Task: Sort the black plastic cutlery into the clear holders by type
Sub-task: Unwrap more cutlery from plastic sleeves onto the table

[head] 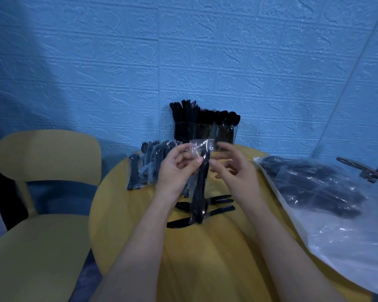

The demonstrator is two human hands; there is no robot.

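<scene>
My left hand (176, 168) pinches the top of a clear wrapped cutlery packet (200, 188) that hangs upright above the yellow table (205, 258). Just right of the packet's top my right hand (234, 168) hovers with fingers spread; whether it touches the wrapper I cannot tell. Loose black cutlery (218, 203) lies on the table under the packet. At the table's far edge stand clear holders (205, 132) filled with black knives, forks and spoons. A row of wrapped cutlery packets (146, 166) lies left of my hands.
A large clear plastic bag (327, 192) holding more black cutlery covers the table's right side. A yellow chair (46, 192) stands to the left. A metal stand base (367, 171) sits at the far right. A blue textured wall is behind.
</scene>
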